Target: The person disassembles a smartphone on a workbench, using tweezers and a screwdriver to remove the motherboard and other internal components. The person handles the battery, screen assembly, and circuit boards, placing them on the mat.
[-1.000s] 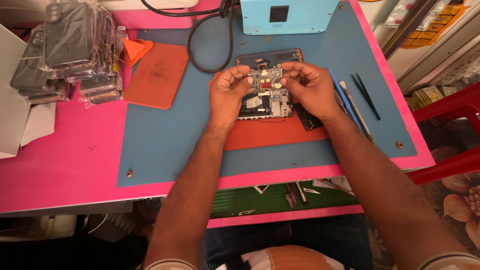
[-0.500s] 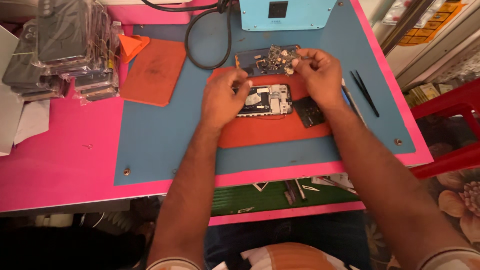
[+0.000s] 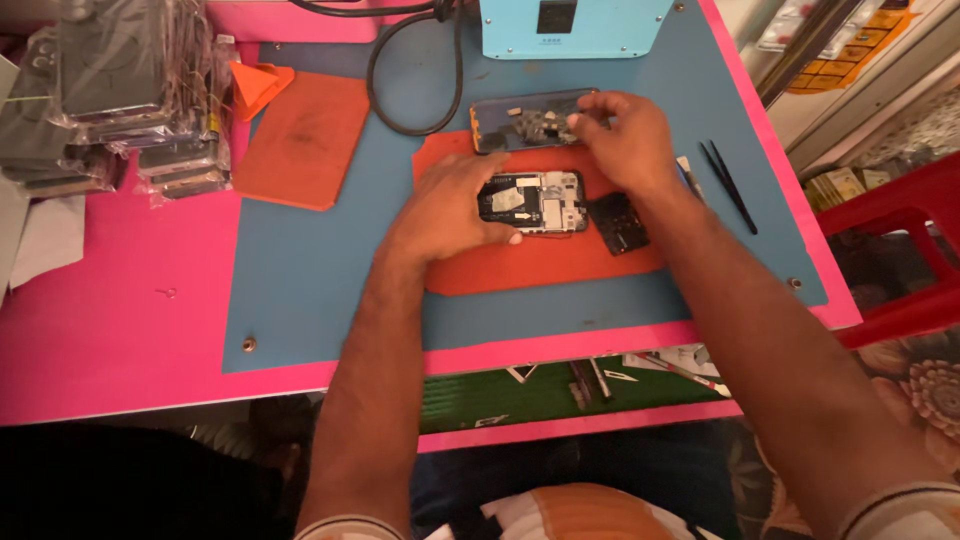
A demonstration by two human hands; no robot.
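Note:
An opened phone with its insides showing lies flat on an orange mat. My left hand rests on the phone's left end, fingers wrapped over its edge. My right hand is farther back, its fingertips on small loose parts lying on a dark phone panel. A small black part lies on the mat just right of the opened phone.
A blue mat covers the pink table. A second orange mat lies left, stacked wrapped phones at far left, a light blue box with a black cable at the back, black tweezers right, a red stool beyond.
Both hands held a metal part above the phone a second ago. My left hand has come down onto the opened phone and my right hand has moved back to the dark panel.

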